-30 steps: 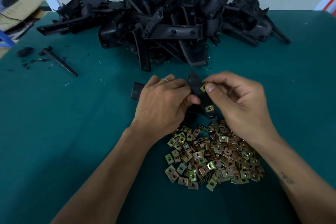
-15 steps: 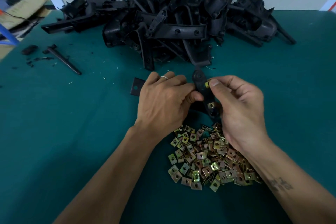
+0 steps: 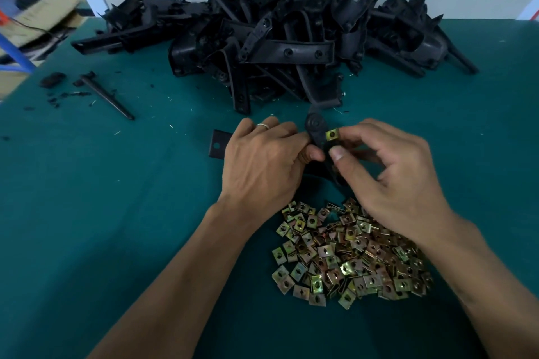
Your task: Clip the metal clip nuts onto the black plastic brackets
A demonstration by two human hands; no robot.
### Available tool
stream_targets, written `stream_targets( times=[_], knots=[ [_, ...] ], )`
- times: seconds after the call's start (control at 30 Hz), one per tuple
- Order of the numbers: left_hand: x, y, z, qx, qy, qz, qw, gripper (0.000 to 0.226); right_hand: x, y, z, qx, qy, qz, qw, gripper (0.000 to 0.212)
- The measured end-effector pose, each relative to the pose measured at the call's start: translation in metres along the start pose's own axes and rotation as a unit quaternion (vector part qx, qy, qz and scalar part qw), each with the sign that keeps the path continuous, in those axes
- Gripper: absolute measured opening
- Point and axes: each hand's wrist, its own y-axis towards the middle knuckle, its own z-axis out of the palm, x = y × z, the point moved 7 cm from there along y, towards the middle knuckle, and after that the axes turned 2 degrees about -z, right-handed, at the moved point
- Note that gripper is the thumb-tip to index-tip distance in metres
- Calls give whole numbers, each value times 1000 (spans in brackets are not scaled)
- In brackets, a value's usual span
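The green table point(image 3: 87, 198) carried a big heap of brackets point(image 3: 277, 38) at 12 o'clock, against the back wall, and a pile of clips point(image 3: 350, 253) at 6 o'clock, just below the hands. Between the two lay the work. The left hand point(image 3: 262, 166) gripped one bracket point(image 3: 316, 131) with fingers and thumb curled round its middle, one flat end with a hole poking out at 9 o'clock. The right hand point(image 3: 399, 172) pinched a single clip point(image 3: 332, 134) between forefinger and thumb, holding it at the bracket's edge just below the round boss.

By the look of it, the step in hand was seating this clip on the bracket. The next move probably called for a firm sideways push until the clip's hole met the bracket's hole, with the left hand bracing against it.

The bracket was matte black, narrow and curved, and mostly hidden by the hands. The clip was a small squarish fold of yellowish plated metal with a centre hole.
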Motion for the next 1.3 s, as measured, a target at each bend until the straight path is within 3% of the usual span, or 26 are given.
stream_targets(
  times=[0.1,0.23,0.37,0.5,1.3],
  knots=[
    [-6,0,2,15,-1,25,1000,23,1,2,-4,31,-67,-32,997,27],
    [-12,0,2,42,-4,60,997,22,12,2,2,45,-154,-62,985,42],
    [-12,1,1,32,-13,51,998,15,19,2,3,-9,-214,-51,975,42],
    [-10,1,0,25,-14,35,999,16,20,1,3,-45,-219,-42,974,45],
    [-10,1,-1,38,1,27,999,4,22,6,14,77,-209,-100,970,32]
  ],
)
